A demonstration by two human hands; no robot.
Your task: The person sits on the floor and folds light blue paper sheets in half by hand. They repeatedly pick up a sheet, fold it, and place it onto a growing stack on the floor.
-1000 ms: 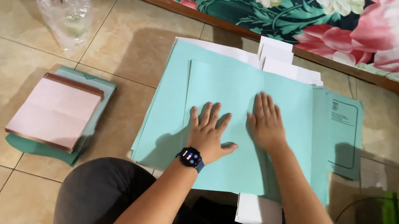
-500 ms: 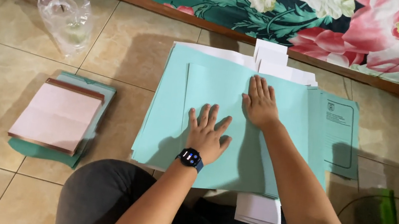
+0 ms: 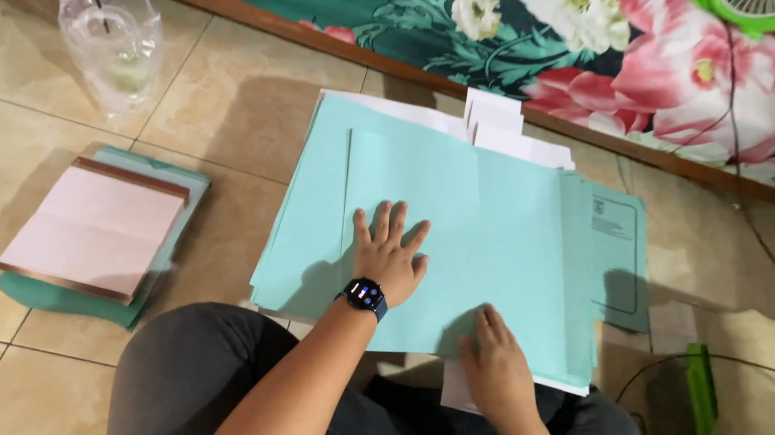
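Paperwork on tiled floor, seen from above; person seated, dark trousers at near edge.

Item 1: sheet, light teal, topmost of a teal stack at centre. White papers show past the stack's far edge and again at its near right corner.

Item 2: left hand, watch on wrist. Flat, fingers spread, palm pressing the sheet near its left-centre. Grasps nothing.

Item 3: right hand, at the sheet's near edge, right of centre. Fingers curled on the edge, apparently pinching it; whether they hold one sheet or more cannot be told.

Item 4: folder, teal with a printed box, lying right of the stack and partly under it.

Item 5: pink pad with brown border, on a teal sheet, left, well apart from the stack.

Item 6: plastic bag, clear, far left.

Item 7: floral fabric along the far edge; green cable right.

Step judged in hand: taking up the sheet's near edge while the left hand pins it. Next move likely calls for easing the palm's pressure so the sheet can lift or fold without dragging those below.
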